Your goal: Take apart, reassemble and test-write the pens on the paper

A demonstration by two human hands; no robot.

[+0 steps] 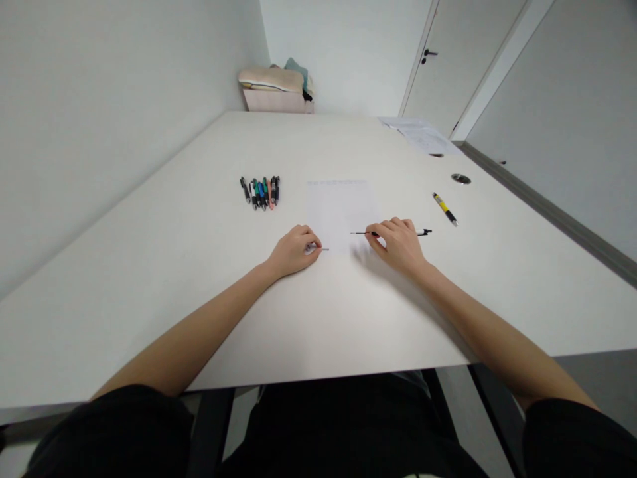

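Note:
My right hand [398, 242] is closed round a disassembled pen [424, 232] held level over the paper. Its thin dark refill [357, 233] sticks out bare to the left, and its black and white clip end shows right of the fingers. Opposite it, my left hand [297, 251] pinches a small pen part [325, 249]; a thin grey end pokes out past the fingertips, and the rest is mostly hidden. Both hands rest low over a white sheet of paper [336, 206], with a gap between the two pieces.
Several pens [261, 194] lie in a row on the left of the white table [174, 226]. A yellow and black pen [445, 208] lies at the right, near a round metal grommet [460, 178]. Printed papers [423, 136] sit at the far right, and folded cloths [273, 78] beyond the table.

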